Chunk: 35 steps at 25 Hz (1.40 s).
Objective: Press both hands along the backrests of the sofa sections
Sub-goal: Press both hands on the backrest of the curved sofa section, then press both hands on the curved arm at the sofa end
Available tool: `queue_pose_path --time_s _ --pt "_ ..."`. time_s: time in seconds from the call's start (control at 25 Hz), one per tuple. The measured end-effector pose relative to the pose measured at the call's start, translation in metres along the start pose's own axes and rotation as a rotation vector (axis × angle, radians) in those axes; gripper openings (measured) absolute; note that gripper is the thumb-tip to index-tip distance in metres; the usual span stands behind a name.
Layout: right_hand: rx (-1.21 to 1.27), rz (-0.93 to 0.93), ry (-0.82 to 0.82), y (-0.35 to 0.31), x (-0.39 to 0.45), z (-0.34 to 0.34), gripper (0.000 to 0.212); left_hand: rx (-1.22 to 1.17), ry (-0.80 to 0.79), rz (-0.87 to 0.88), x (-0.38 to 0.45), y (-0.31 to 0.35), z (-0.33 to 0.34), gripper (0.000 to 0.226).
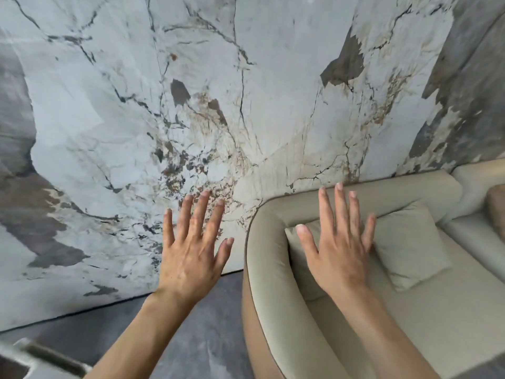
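Note:
A beige sofa fills the lower right, its rounded padded backrest (382, 192) running along the marble wall and curving down into the left arm (262, 269). A second section's backrest (481, 181) shows at the far right. My right hand (338, 247) is raised flat with fingers spread, in front of a beige cushion (410, 250) and the backrest; whether it touches them I cannot tell. My left hand (191, 250) is also open and spread, held up left of the sofa in front of the wall, holding nothing.
A veined grey-white marble wall (191, 105) stands behind the sofa. Dark grey floor (191, 337) lies to the sofa's left. A brown cushion (496, 209) peeks in at the right edge. A pale blurred object (32, 354) sits at the bottom left corner.

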State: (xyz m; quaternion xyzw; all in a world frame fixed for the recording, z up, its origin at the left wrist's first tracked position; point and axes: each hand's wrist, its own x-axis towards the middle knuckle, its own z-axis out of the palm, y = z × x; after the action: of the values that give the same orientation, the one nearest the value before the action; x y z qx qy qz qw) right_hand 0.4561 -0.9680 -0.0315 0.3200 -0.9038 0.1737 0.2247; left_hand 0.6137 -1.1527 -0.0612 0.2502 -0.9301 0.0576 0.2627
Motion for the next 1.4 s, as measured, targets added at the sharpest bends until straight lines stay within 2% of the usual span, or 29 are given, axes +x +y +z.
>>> queue_pose_path --time_s 0.16,0.4,0.6,0.8,1.0,1.2,1.32,1.4 --pt "-0.039 0.090 -0.023 -0.035 -0.002 0.011 0.071 -0.069 -0.026 0.048 0.010 -0.033 0.011 0.064" --pt "-0.068 0.260 0.020 -0.035 0.025 0.049 0.071 -0.137 -0.030 0.240 0.072 -0.045 0.053 0.061" --pt "-0.052 0.459 0.047 -0.009 0.060 0.090 0.073 -0.167 -0.034 0.384 0.151 -0.028 0.089 0.061" --pt "-0.113 0.646 0.108 0.021 0.082 0.104 0.070 -0.265 -0.054 0.561 0.220 0.016 0.128 0.059" --pt "-0.284 0.801 0.137 0.036 0.069 0.098 0.070 -0.396 -0.089 0.745 0.238 0.057 0.155 0.057" --pt "-0.413 0.925 0.130 0.012 0.050 0.102 0.071 -0.532 -0.116 0.887 0.242 0.063 0.181 0.059" --pt "-0.466 1.013 0.114 -0.022 0.026 0.137 0.070 -0.608 -0.180 0.990 0.233 0.049 0.224 0.058" --pt "-0.469 1.085 0.075 -0.040 0.006 0.173 0.069 -0.616 -0.278 1.045 0.219 0.041 0.264 0.058"
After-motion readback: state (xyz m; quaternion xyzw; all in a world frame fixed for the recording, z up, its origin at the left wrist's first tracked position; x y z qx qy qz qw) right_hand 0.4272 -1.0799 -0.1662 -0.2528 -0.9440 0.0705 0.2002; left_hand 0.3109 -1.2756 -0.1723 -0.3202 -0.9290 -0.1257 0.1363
